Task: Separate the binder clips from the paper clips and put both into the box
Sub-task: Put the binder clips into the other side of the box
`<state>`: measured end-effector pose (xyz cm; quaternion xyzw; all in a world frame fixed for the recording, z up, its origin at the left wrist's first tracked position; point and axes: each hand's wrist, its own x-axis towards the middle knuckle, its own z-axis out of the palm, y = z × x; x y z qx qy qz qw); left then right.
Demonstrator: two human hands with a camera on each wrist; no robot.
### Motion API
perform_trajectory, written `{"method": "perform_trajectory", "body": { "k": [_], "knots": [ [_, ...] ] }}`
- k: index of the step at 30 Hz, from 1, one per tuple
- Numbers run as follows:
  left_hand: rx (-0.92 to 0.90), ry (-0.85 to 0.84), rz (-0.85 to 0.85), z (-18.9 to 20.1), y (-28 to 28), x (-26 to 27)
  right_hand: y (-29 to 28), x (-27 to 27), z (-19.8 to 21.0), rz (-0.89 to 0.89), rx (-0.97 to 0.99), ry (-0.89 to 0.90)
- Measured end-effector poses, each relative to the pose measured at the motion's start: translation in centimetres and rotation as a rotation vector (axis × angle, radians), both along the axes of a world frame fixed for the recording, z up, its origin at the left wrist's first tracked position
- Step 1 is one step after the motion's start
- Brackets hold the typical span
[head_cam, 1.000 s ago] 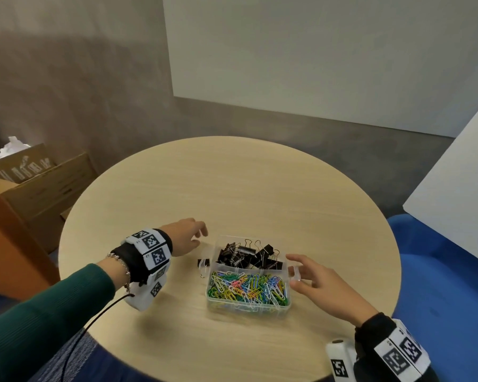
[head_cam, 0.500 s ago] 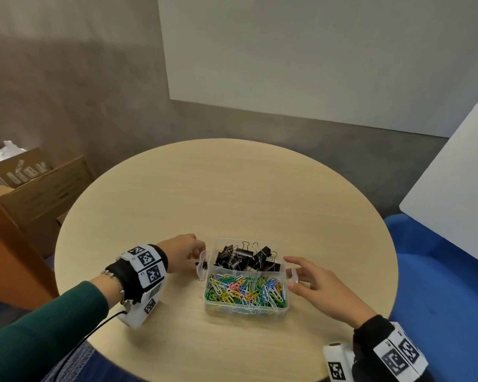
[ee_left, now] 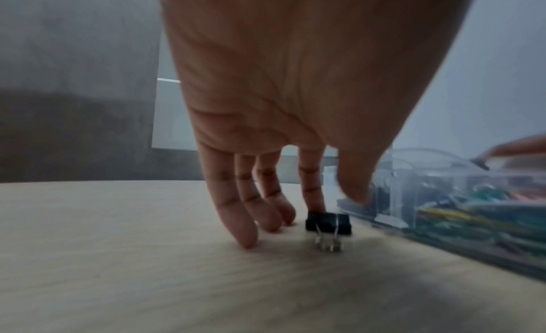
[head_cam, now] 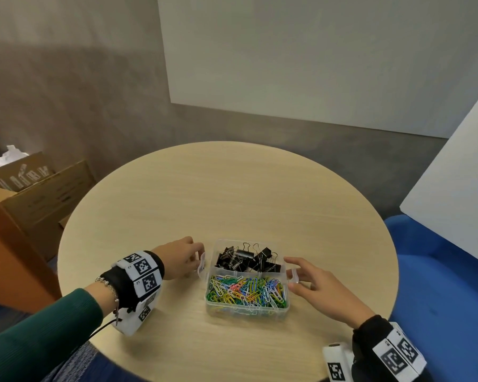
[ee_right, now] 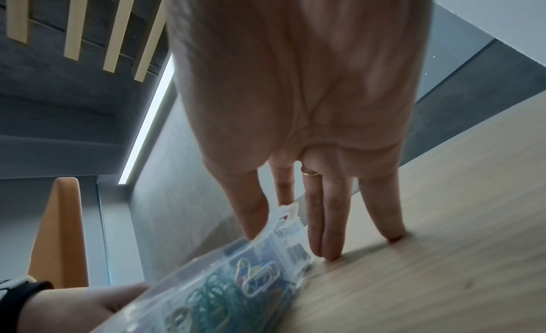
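Left hand (head_cam: 180, 257) reached box (head_cam: 247, 310) side

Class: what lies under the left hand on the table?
One small black binder clip lies under the left hand beside the clear plastic box; the head view hides it.

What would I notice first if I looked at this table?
The clear box near the table's front edge: bright paper clips in its near half, black binder clips in its far half. One stray binder clip lies outside, under the left hand.
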<state>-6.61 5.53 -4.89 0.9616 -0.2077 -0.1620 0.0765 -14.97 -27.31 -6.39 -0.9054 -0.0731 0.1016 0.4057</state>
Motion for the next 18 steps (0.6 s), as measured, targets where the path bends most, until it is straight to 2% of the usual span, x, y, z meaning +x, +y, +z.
{"method": "perform_trajectory", "body": {
  "k": [4, 14, 18],
  "knots": [
    [0.096, 0.001, 0.023, -0.7, -0.3, 0.0, 0.2, -0.1, 0.1, 0.006, -0.021, -0.008],
    [-0.008, 0.047, -0.038, 0.2, 0.0, 0.6, 0.1, -0.1, 0.0, 0.012, -0.021, -0.013],
    [-0.123, -0.148, 0.028, 2.6, 0.1, 1.4, 0.1, -0.1, -0.1, 0.010, -0.015, -0.025]
  ]
}}
